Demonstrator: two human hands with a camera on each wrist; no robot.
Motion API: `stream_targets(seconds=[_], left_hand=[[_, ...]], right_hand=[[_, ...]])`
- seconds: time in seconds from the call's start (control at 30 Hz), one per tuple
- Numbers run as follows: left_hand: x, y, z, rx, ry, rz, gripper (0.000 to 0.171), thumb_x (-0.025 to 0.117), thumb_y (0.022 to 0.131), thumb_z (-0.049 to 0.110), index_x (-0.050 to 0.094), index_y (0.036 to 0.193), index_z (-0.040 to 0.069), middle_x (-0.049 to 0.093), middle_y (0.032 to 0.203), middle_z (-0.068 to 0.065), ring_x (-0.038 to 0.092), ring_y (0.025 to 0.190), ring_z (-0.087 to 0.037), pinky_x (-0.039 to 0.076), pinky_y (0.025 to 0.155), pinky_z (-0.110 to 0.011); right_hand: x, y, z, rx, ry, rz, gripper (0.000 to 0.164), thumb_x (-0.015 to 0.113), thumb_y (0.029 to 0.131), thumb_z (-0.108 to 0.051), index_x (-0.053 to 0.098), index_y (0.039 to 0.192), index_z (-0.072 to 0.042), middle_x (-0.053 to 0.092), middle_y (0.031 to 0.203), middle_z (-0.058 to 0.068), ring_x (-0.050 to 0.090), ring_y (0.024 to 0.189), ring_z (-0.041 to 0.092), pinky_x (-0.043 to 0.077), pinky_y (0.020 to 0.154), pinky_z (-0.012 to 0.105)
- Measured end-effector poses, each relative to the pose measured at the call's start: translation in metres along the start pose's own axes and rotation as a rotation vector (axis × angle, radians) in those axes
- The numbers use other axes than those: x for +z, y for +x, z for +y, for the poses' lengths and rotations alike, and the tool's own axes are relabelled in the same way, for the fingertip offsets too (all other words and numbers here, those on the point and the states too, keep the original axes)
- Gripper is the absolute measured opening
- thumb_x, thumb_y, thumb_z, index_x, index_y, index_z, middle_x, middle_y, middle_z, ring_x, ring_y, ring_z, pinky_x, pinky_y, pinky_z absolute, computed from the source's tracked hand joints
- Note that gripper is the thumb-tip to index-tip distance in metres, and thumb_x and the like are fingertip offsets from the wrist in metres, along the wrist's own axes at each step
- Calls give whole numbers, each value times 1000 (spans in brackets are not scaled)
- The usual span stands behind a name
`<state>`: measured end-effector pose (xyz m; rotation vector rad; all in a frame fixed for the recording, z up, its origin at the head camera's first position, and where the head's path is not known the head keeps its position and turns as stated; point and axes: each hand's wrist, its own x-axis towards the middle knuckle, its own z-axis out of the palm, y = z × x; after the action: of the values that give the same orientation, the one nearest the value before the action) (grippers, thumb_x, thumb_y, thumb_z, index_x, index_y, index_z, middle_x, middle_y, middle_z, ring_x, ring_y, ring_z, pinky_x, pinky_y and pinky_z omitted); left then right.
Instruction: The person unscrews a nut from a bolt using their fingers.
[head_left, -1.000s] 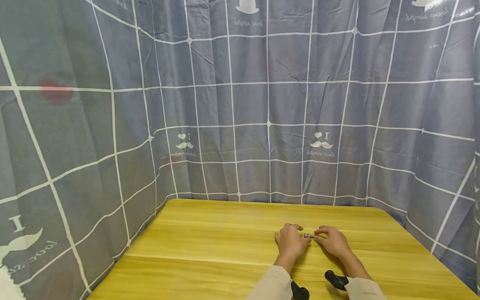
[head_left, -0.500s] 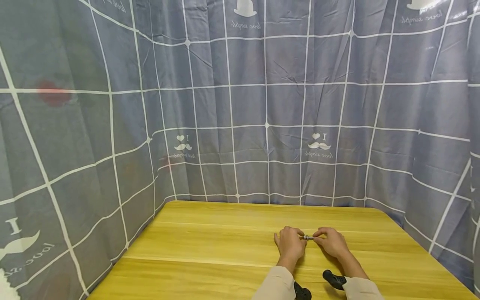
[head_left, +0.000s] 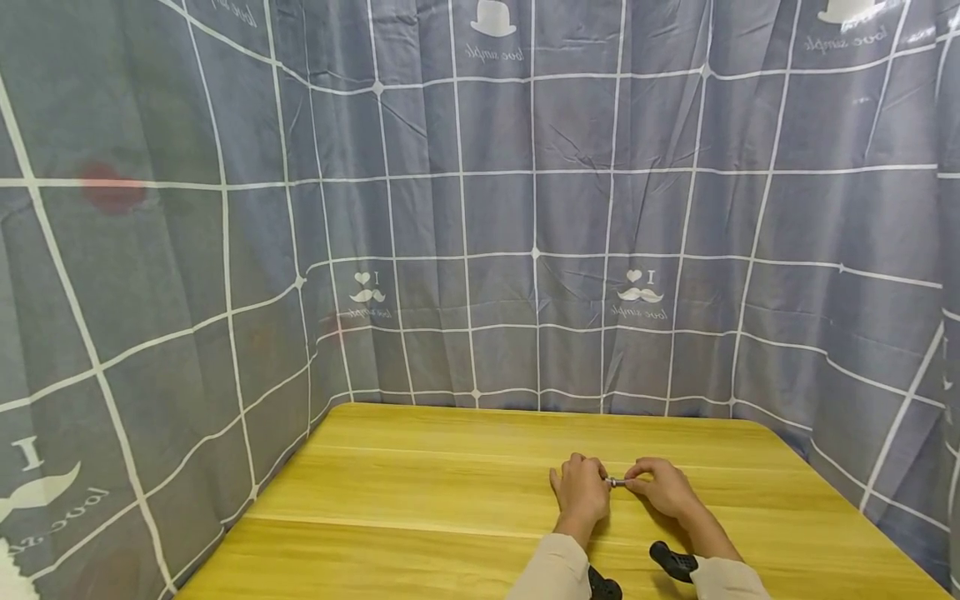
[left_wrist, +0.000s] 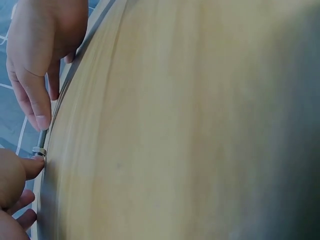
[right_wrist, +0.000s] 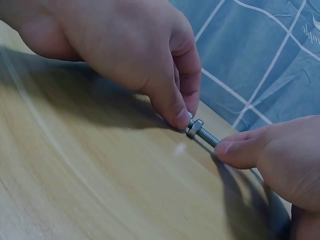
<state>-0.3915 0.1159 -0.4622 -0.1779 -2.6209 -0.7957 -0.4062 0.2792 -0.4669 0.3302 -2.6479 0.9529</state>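
Note:
A silvery threaded bolt (right_wrist: 208, 138) is stretched between both hands, close over the wooden table. A hex nut (right_wrist: 195, 128) sits on it near the left fingertips. My left hand (head_left: 582, 492) pinches the end beside the nut between thumb and fingers, which hide most of that end. At the other end, my right hand (head_left: 663, 485) pinches the bare thread, its thumb (right_wrist: 232, 151) showing along the shaft in the right wrist view. From the left wrist, the nut (left_wrist: 38, 150) appears between the two hands.
The yellow wood-grain table (head_left: 420, 492) extends around the hands. Grey-blue curtains (head_left: 495, 208) with white grid lines enclose its far and left sides. Black curved devices (head_left: 673, 562) protrude at the cuffs of both light sleeves.
A second ago the left index finger stood off the bolt; now the left fingers have closed in and pinch its end. The right hand keeps its hold, nearly in place.

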Motion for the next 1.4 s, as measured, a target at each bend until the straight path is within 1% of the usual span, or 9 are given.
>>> stream_targets(seconds=[0.2, 0.33, 0.47, 0.67, 0.83, 0.93, 1.13, 1.27, 1.4], left_hand=[[-4, 0, 1, -5, -18, -20, 21, 83, 90, 25, 66, 78, 23, 60, 101, 4, 59, 103, -24, 38, 99, -59], [-7, 1, 1, -14, -29, -26, 22, 83, 90, 24, 65, 78, 23, 60, 104, 4, 58, 105, -24, 38, 97, -61], [-13, 5, 0, -13, -36, -47, 19, 81, 92, 25, 67, 80, 23, 60, 108, 4, 58, 109, -25, 37, 100, -65], [-30, 15, -4, 22, -91, -73, 14, 80, 93, 25, 70, 85, 22, 61, 120, 0, 58, 115, -30, 37, 103, -71], [-41, 27, -13, 77, -147, -113, 10, 80, 94, 25, 71, 89, 22, 62, 126, -3, 61, 113, -32, 49, 90, -58], [-52, 34, -21, 116, -205, -153, 8, 79, 94, 22, 73, 91, 19, 63, 124, -4, 62, 115, -30, 51, 83, -51], [-75, 44, -37, 191, -345, -223, 5, 75, 97, 14, 71, 94, 12, 68, 115, -4, 63, 110, -27, 53, 87, -40], [-90, 45, -43, 211, -412, -245, 5, 73, 99, 13, 72, 95, 11, 68, 120, -6, 64, 111, -34, 55, 89, -42], [-103, 42, -48, 227, -449, -229, 3, 74, 98, 11, 71, 96, 10, 69, 116, -6, 66, 110, -35, 57, 87, -42]], right_hand=[[0, -1, -1, 18, 70, -2, 5, 79, 90, -7, 74, 89, -5, 66, 122, 27, 54, 123, 55, 40, 101, 69], [0, -2, -3, 31, 98, -2, 8, 79, 89, -6, 73, 92, -2, 67, 120, 24, 55, 121, 53, 42, 100, 67], [-1, -1, -8, 45, 115, -12, 3, 74, 94, -7, 73, 95, -4, 67, 121, 23, 57, 119, 49, 45, 97, 63], [-5, 6, -19, 66, 150, -36, 5, 68, 100, -8, 72, 99, -5, 60, 131, 31, 49, 127, 56, 42, 100, 68], [-12, 12, -31, 59, 148, -51, 4, 67, 101, -10, 70, 100, -7, 63, 127, 28, 50, 125, 59, 44, 97, 69], [-16, 13, -40, 32, 165, -60, 5, 67, 101, -10, 70, 101, -6, 67, 120, 20, 57, 120, 53, 49, 94, 64], [-18, 15, -65, -47, 214, -68, 8, 65, 102, -8, 69, 104, -1, 69, 106, 8, 62, 111, 38, 51, 95, 58], [-19, 15, -81, -45, 240, -60, 9, 64, 103, -9, 69, 105, -2, 69, 106, 8, 63, 108, 34, 50, 95, 58], [-19, 15, -92, -40, 247, -51, 9, 64, 103, -10, 69, 107, -3, 69, 106, 7, 63, 104, 29, 51, 93, 54]])
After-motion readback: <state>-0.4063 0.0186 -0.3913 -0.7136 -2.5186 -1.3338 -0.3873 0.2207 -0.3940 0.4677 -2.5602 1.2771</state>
